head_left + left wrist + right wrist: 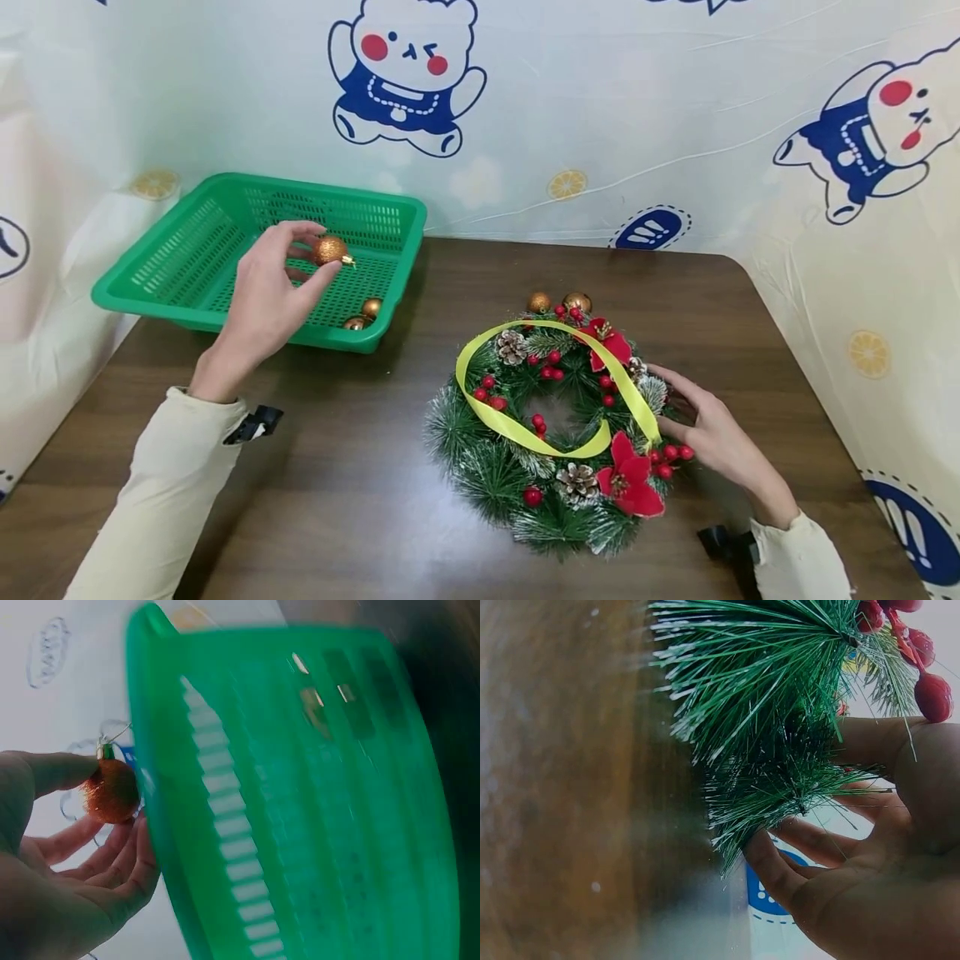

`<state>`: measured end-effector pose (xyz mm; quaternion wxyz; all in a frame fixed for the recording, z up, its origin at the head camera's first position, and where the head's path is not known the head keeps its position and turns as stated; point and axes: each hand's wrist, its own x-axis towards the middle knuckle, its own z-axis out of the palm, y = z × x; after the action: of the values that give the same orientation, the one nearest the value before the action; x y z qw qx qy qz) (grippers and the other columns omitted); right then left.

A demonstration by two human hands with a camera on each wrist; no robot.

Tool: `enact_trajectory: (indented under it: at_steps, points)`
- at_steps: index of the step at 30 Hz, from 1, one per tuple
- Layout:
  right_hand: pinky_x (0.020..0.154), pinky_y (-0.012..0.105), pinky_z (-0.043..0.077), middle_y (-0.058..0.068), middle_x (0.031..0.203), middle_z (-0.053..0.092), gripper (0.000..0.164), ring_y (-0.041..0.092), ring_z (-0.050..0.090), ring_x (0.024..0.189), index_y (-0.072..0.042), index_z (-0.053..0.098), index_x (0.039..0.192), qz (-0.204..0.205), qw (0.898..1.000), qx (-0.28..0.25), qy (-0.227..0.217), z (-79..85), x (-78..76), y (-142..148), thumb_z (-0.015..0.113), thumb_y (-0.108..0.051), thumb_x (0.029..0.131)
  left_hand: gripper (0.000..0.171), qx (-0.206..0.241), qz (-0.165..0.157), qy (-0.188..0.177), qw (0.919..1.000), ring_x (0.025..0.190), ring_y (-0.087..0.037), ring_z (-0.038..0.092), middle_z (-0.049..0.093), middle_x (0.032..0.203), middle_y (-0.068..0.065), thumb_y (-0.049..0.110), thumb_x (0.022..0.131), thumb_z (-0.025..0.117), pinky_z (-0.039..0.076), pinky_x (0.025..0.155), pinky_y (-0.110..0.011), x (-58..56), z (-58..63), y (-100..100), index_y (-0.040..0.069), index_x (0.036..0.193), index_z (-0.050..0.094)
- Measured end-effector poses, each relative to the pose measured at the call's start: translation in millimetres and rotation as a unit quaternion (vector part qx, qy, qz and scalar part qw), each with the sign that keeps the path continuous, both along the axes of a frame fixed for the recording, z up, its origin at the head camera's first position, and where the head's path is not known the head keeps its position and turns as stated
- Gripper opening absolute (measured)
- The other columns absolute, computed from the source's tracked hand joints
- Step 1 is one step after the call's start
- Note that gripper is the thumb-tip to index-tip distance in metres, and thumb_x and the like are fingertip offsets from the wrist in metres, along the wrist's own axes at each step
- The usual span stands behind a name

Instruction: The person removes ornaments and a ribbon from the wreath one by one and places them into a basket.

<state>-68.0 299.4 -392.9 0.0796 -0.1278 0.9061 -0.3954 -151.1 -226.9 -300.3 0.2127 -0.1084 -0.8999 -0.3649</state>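
Note:
Over the green basket (405, 275), my left hand (270, 292) pinches a glittery gold Christmas ball (330, 250) between thumb and fingers. Its metal cap and loop show in the left wrist view, where the ball (111, 791) is beside the basket's rim. A green wreath (487, 483) lies on the table with red berries, pinecones and red flowers on it. My right hand (723, 442) holds the wreath's right edge, its thumb and curved fingers around the needles (780, 787). A yellow ribbon (525, 437) loops loosely over the wreath.
Two gold balls (577, 302) sit on the brown table (360, 483) just behind the wreath. A few more gold balls (356, 322) lie in the basket's near right corner. Behind the table hangs a patterned white cloth (562, 92).

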Motion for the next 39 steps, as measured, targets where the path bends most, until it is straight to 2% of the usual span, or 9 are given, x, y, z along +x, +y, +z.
enact_trajectory:
  at_steps: [4, 9, 12, 16, 19, 22, 25, 29, 39]
  points:
    - [0.098, 0.060, 0.045, 0.021, 0.142, 0.050, 0.068, 0.042, 0.053, 0.124, -0.011, 0.039, 0.152, 0.003, 1.000, 0.003, 0.008, -1.3, -0.8, 0.3, 0.070, -0.005, 0.091, 0.040, -0.022, 0.005, -0.016, 0.9996, 0.100, -0.032, 0.061, 0.060, 0.115, -0.016, 0.019, 0.093, 0.071, 0.037, 0.070, -0.004, -7.9, -5.8, -14.0, 0.002, 0.127, 0.059]
    - [0.097, 0.059, 0.046, 0.020, 0.141, 0.051, 0.068, 0.041, 0.055, 0.122, -0.010, 0.039, 0.152, -0.003, 1.000, 0.006, 0.013, -1.2, -0.7, 0.3, 0.070, -0.004, 0.091, 0.039, -0.042, -0.008, -0.061, 0.9972, 0.098, -0.035, 0.061, 0.059, 0.118, -0.018, 0.018, 0.094, 0.070, 0.036, 0.067, -0.003, -17.4, -15.0, -27.7, 0.001, 0.127, 0.058]
    - [0.097, 0.059, 0.047, 0.019, 0.140, 0.052, 0.068, 0.039, 0.056, 0.121, -0.010, 0.040, 0.151, -0.003, 1.000, 0.011, 0.018, -0.7, -0.1, -0.5, 0.071, -0.005, 0.091, 0.040, -0.065, -0.013, -0.093, 0.9935, 0.098, -0.036, 0.061, 0.059, 0.120, -0.020, 0.019, 0.095, 0.069, 0.044, 0.069, -0.017, -21.2, -20.1, -33.0, 0.001, 0.128, 0.057]
    - [0.096, 0.058, 0.047, 0.018, 0.139, 0.053, 0.069, 0.037, 0.057, 0.119, -0.010, 0.042, 0.150, -0.003, 0.999, 0.017, 0.032, -0.6, 0.3, -0.6, 0.073, -0.006, 0.089, 0.039, -0.083, -0.022, -0.120, 0.9890, 0.099, -0.039, 0.062, 0.060, 0.119, -0.022, 0.019, 0.095, 0.070, 0.051, 0.074, -0.046, -24.4, -25.3, -36.1, 0.002, 0.128, 0.057]
    - [0.095, 0.054, 0.050, 0.016, 0.138, 0.054, 0.069, 0.034, 0.057, 0.118, -0.012, 0.043, 0.150, -0.006, 0.999, 0.022, 0.039, -1.4, 0.1, 0.0, 0.074, -0.007, 0.089, 0.037, -0.090, -0.030, -0.124, 0.9877, 0.099, -0.040, 0.062, 0.061, 0.117, -0.022, 0.018, 0.095, 0.070, 0.051, 0.076, -0.053, -25.0, -27.1, -36.8, 0.003, 0.126, 0.058]
    - [0.095, 0.053, 0.050, 0.015, 0.138, 0.055, 0.068, 0.032, 0.058, 0.117, -0.012, 0.043, 0.150, -0.007, 0.999, 0.026, 0.040, -2.7, -0.3, 0.6, 0.073, -0.008, 0.090, 0.035, -0.100, -0.037, -0.122, 0.9867, 0.097, -0.039, 0.062, 0.062, 0.114, -0.023, 0.017, 0.095, 0.070, 0.050, 0.072, -0.049, -25.5, -27.4, -36.2, 0.003, 0.124, 0.059]
    - [0.095, 0.057, 0.049, 0.016, 0.139, 0.054, 0.068, 0.034, 0.056, 0.118, -0.012, 0.042, 0.151, -0.007, 0.999, 0.022, 0.036, -3.0, -0.5, 0.8, 0.073, -0.008, 0.090, 0.034, -0.107, -0.042, -0.128, 0.9851, 0.097, -0.039, 0.062, 0.062, 0.113, -0.024, 0.016, 0.095, 0.069, 0.049, 0.071, -0.047, -26.0, -27.2, -35.1, 0.003, 0.125, 0.059]
    - [0.097, 0.064, 0.044, 0.020, 0.140, 0.052, 0.068, 0.040, 0.053, 0.121, -0.010, 0.040, 0.151, -0.005, 1.000, 0.008, 0.024, -1.5, -0.2, 0.7, 0.072, -0.007, 0.091, 0.037, -0.111, -0.044, -0.142, 0.9827, 0.099, -0.040, 0.061, 0.061, 0.116, -0.024, 0.016, 0.095, 0.068, 0.050, 0.074, -0.054, -26.0, -27.1, -34.5, 0.003, 0.128, 0.057]
    - [0.098, 0.063, 0.044, 0.020, 0.142, 0.051, 0.069, 0.041, 0.052, 0.124, -0.010, 0.039, 0.151, -0.001, 1.000, 0.007, 0.022, -0.2, 0.3, -0.2, 0.072, -0.006, 0.091, 0.052, -0.115, -0.038, -0.157, 0.9802, 0.111, -0.043, 0.054, 0.059, 0.120, -0.028, 0.014, 0.095, 0.068, 0.045, 0.085, -0.060, -26.2, -27.8, -33.6, 0.002, 0.140, 0.045]
